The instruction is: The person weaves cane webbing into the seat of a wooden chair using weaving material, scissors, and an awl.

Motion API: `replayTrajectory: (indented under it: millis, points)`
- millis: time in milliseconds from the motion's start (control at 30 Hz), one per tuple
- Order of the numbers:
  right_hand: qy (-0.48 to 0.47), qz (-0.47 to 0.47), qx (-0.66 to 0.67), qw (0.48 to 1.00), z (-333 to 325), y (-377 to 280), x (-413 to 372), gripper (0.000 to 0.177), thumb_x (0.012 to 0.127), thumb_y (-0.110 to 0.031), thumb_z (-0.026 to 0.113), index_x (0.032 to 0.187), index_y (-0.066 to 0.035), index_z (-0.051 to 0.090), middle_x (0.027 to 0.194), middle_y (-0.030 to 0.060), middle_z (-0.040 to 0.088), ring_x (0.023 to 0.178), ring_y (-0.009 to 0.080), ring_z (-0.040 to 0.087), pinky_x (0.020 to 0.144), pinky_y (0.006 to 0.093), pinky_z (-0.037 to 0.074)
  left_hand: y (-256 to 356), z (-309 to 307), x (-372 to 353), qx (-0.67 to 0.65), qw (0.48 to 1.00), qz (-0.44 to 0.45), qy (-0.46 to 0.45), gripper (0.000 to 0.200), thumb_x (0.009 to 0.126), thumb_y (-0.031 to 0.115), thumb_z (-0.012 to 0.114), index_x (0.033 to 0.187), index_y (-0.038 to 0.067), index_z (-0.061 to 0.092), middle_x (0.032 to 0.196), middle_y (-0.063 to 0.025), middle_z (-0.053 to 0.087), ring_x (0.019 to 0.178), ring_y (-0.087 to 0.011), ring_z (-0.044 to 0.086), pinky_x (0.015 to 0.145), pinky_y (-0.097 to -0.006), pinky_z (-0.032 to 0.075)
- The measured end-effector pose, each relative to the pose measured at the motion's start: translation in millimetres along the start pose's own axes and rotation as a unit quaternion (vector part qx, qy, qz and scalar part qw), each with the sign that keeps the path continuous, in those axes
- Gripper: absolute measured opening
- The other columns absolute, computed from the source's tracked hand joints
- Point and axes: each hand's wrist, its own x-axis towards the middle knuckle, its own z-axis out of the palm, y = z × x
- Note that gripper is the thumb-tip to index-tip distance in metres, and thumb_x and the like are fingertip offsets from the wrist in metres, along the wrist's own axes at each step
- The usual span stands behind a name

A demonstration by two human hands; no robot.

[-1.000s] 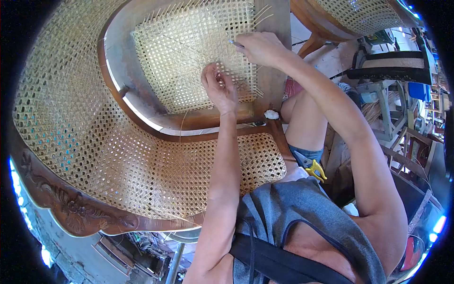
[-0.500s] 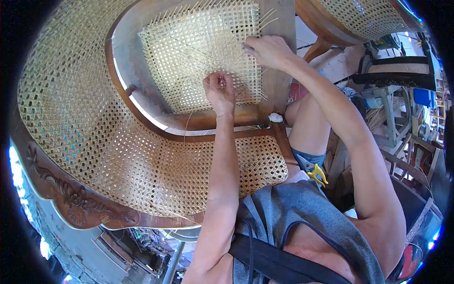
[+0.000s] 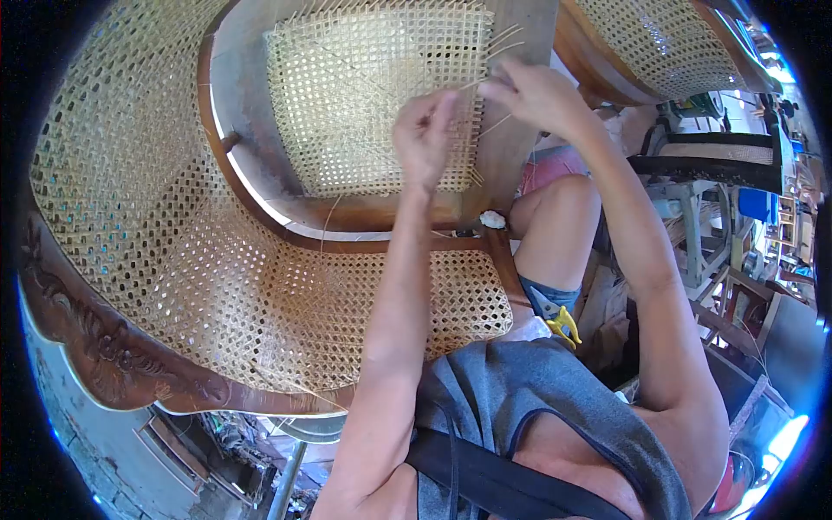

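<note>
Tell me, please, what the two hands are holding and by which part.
A thin cane strand, stretched between them: the left hand pinches one side, the right hand the other.

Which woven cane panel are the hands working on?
The small pale panel at top centre, strand ends loose. The left hand and right hand are at its right edge; the large golden panel and top-right panel have no hand on them.

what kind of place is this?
Likely a chair-caning or furniture repair workshop: the left hand pinches a cane strand at a woven chair panel, another caned chair stands behind, and furniture frames crowd the right.
</note>
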Motion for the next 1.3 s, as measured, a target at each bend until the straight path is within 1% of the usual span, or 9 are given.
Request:
replayTrajectory:
  millis: [167,267,800,933,967,1000,1100,1167,1300]
  points:
    - [-0.215,0.032,0.013,0.976,31.2,-17.1,16.0,0.028,0.088,-0.018,0.055,0.100,0.006,0.065,0.100,0.0269,0.066,0.097,0.0414,0.065,0.084,0.0484,0.052,-22.4,-28.5,-2.3,0.044,0.995,-0.022,0.091,0.019,0.087,0.019,0.070,0.094,0.002,0.074,0.085,-0.0133,0.069,0.074,-0.0176,0.064,0.069,-0.0305,0.051]
    - [-0.144,0.025,-0.019,0.989,46.2,-37.9,17.3,0.022,0.086,-0.006,0.048,0.097,0.005,0.064,0.099,0.0279,0.065,0.096,0.0430,0.064,0.083,0.0491,0.051,-17.8,-27.6,-4.0,0.156,0.983,-0.041,0.091,0.024,0.087,0.021,0.072,0.096,-0.001,0.073,0.081,-0.0103,0.068,0.071,-0.0131,0.061,0.067,-0.0276,0.050]
    - [-0.150,-0.064,-0.039,0.986,52.1,-37.1,60.0,0.018,0.075,-0.009,0.058,0.079,0.006,0.067,0.079,0.0246,0.067,0.080,0.0385,0.068,0.071,0.0451,0.055,-30.5,-27.7,0.5,0.216,0.973,-0.046,0.059,0.027,0.087,0.025,0.068,0.092,-0.002,0.071,0.074,-0.0089,0.068,0.066,-0.0116,0.059,0.063,-0.0277,0.049]
    - [-0.292,-0.005,-0.047,0.955,39.9,-45.5,75.4,0.019,0.075,-0.008,0.055,0.073,0.008,0.066,0.066,0.0208,0.065,0.065,0.0377,0.067,0.067,0.0463,0.056,-36.8,-32.9,5.0,0.190,0.980,-0.061,0.027,0.027,0.088,0.024,0.066,0.094,-0.002,0.071,0.075,-0.0102,0.068,0.066,-0.0119,0.060,0.064,-0.0280,0.049]
    - [-0.316,0.017,-0.053,0.947,35.0,-50.6,74.4,0.019,0.075,-0.007,0.053,0.073,0.008,0.066,0.063,0.0197,0.065,0.062,0.0374,0.066,0.066,0.0471,0.056,-37.2,-31.5,3.8,0.201,0.977,-0.064,0.029,0.026,0.087,0.026,0.066,0.090,0.001,0.072,0.075,-0.0128,0.067,0.069,-0.0205,0.062,0.066,-0.0337,0.049]
    - [-0.316,0.016,-0.054,0.947,31.6,-54.9,72.9,0.019,0.075,-0.007,0.053,0.073,0.008,0.066,0.063,0.0197,0.065,0.062,0.0374,0.066,0.066,0.0471,0.056,-36.1,-29.9,3.6,0.211,0.975,-0.067,0.033,0.025,0.086,0.028,0.065,0.087,0.005,0.073,0.076,-0.0155,0.065,0.072,-0.0291,0.064,0.067,-0.0394,0.050]
    - [-0.312,0.048,-0.074,0.946,32.4,-62.4,62.7,0.021,0.079,-0.009,0.054,0.076,0.007,0.068,0.072,0.0199,0.068,0.069,0.0362,0.068,0.070,0.0475,0.055,-33.2,-23.9,3.0,0.244,0.969,-0.040,0.023,0.024,0.085,0.028,0.066,0.088,0.005,0.073,0.077,-0.0152,0.066,0.073,-0.0286,0.065,0.069,-0.0397,0.050]
    - [-0.146,-0.020,-0.116,0.982,49.7,-56.6,51.0,0.017,0.077,-0.010,0.061,0.083,0.002,0.071,0.086,0.0200,0.071,0.083,0.0303,0.071,0.073,0.0420,0.056,-29.4,-23.0,2.5,0.243,0.969,-0.050,0.026,0.023,0.084,0.027,0.067,0.088,0.005,0.073,0.079,-0.0145,0.067,0.072,-0.0288,0.064,0.068,-0.0403,0.050]
    - [-0.101,-0.021,-0.095,0.990,51.6,-53.6,39.8,0.024,0.085,-0.018,0.058,0.087,0.002,0.071,0.090,0.0219,0.069,0.088,0.0363,0.069,0.078,0.0457,0.054,-30.5,-27.5,0.7,0.231,0.972,0.021,0.042,0.020,0.081,0.020,0.073,0.093,0.004,0.072,0.084,-0.0105,0.071,0.075,-0.0226,0.066,0.074,-0.0338,0.052]
